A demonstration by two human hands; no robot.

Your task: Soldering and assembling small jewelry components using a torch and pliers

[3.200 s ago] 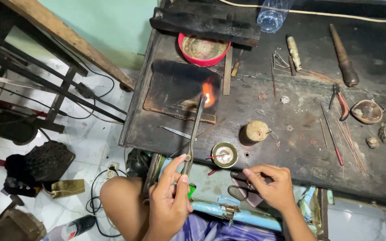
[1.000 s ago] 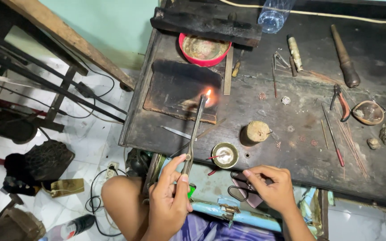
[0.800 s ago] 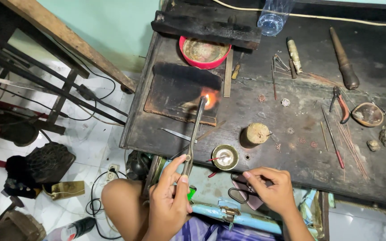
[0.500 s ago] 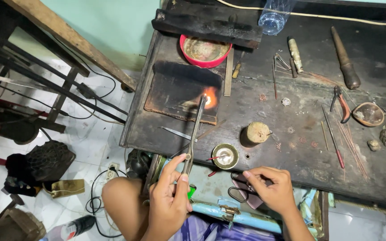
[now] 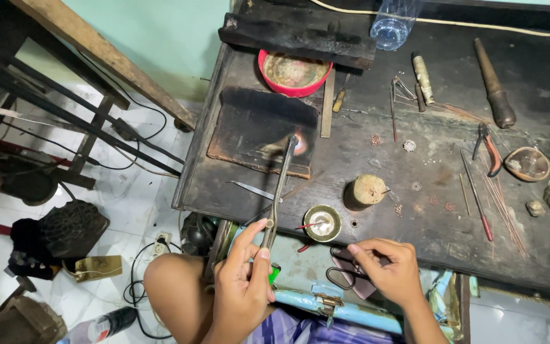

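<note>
Meanwhile, a torch flame plays on a dark soldering block at the frame's centre.
Left hand (image 5: 242,294), bottom centre, is closed around the near end of a long metal blowtorch pipe (image 5: 279,186), whose tip glows over the charred block (image 5: 262,130) on the table (image 5: 377,210). Right hand (image 5: 386,271), lower right, is loosely curled with fingertips pinched; whether it grips anything, I cannot tell. That pipe looks stiff, light and probably hot forward, so the cool rear end is the place to grip.
</note>
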